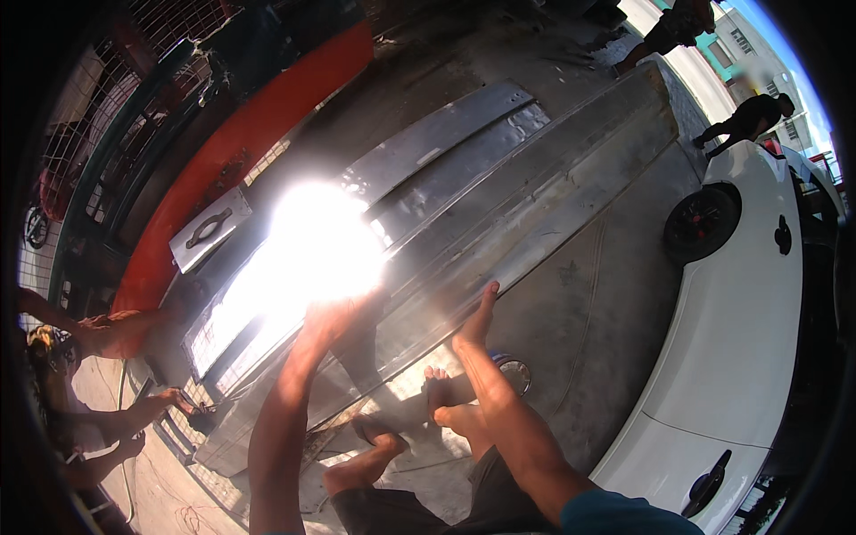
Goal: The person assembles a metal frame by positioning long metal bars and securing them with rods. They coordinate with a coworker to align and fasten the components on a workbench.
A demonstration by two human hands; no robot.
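Observation:
A long grey sheet-metal panel (553, 205) with lengthwise ridges runs diagonally before me, from lower left to upper right. My right hand (474, 328) is at its near edge, with one digit pointing up along the metal and the other fingers apparently curled at the edge. Further left, my left hand (341, 312) reaches onto the panel. Strong glare washes out its fingers, so its grip is hidden. Beyond the glare is a small pale metal piece (198, 251) with a dark oval fitting on it.
A white car (713, 321) is parked close on my right. At left, an orange-red curved piece (241, 120) lies along a dark frame. Another person's arm (67, 321) and legs show at lower left. A round rimmed object (519, 367) sits behind my right forearm. Two people stand at upper right.

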